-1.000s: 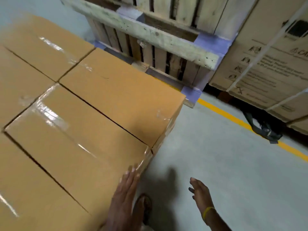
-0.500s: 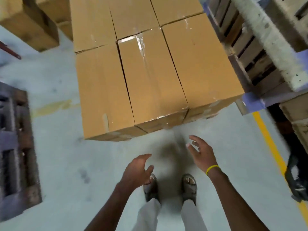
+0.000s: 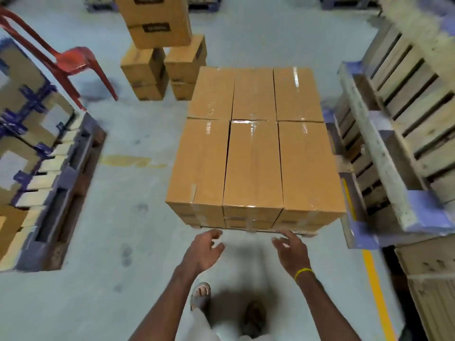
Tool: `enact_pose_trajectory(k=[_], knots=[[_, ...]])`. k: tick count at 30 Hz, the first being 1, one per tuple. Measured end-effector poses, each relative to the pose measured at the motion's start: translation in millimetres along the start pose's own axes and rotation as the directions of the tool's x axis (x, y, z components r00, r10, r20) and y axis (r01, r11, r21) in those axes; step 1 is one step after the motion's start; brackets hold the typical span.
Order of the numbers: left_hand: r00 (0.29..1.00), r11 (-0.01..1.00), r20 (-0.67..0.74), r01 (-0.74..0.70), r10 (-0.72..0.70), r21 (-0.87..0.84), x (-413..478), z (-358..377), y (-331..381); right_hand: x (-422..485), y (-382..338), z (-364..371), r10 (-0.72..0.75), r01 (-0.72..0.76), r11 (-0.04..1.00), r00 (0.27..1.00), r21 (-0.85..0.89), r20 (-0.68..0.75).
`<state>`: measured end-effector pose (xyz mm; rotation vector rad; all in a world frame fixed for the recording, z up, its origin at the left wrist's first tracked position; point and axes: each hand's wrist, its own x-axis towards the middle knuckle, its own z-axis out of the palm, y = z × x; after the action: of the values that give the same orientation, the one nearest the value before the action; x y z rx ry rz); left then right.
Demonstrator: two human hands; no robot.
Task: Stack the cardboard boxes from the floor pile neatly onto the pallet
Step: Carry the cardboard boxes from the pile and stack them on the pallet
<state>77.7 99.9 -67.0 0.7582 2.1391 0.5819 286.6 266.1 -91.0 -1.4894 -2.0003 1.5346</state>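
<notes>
Now the left hand (image 3: 204, 252) and right hand (image 3: 291, 252) were held open and empty, so a box from the floor pile (image 3: 162, 70) was best gripped on two sides.

dark labels on far cardboard boxes (image 3: 157, 28), blurred, nothing readable

Chair: red chair (image 3: 73, 59), plastic, upper left, standing on the grey floor (image 3: 123, 279).
Right side: pale wooden pallets (image 3: 406, 107) with purple blocks, propped on edge.
Left edge: slatted pallet stack (image 3: 56, 200), purple-painted.
Marking: yellow line (image 3: 375, 286), lower right.
Stain: yellowish patch (image 3: 128, 161), centre left.
</notes>
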Motion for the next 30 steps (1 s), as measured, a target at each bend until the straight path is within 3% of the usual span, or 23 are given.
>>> enact_pose_trajectory(k=[6, 11, 20, 24, 30], knots=[[0.989, 0.991, -0.141, -0.055, 0.037, -0.123, 0, -81, 16, 24, -107, 32, -0.185, 0.204, 0.973, 0.969, -0.110, 0.164], [0.978, 0.986, -0.206, -0.062, 0.029, -0.156, 0, -123, -18, 20, -151, 63, -0.218, 0.243, 0.962, 0.957, -0.123, 0.189], [0.992, 0.973, -0.121, -0.046, 0.019, -0.225, 27, -193, -107, 9, -148, 136, 0.000, 0.008, 0.997, 0.994, -0.071, 0.110], [0.990, 0.933, -0.136, -0.076, 0.030, -0.351, 66, -231, -114, 12, -143, 168, 0.088, -0.080, 0.991, 0.993, -0.103, 0.072], [0.989, 0.887, -0.137, -0.116, 0.060, -0.447, 160, -288, -91, 73, -174, 211, 0.107, -0.112, 0.980, 0.993, -0.163, -0.038]])
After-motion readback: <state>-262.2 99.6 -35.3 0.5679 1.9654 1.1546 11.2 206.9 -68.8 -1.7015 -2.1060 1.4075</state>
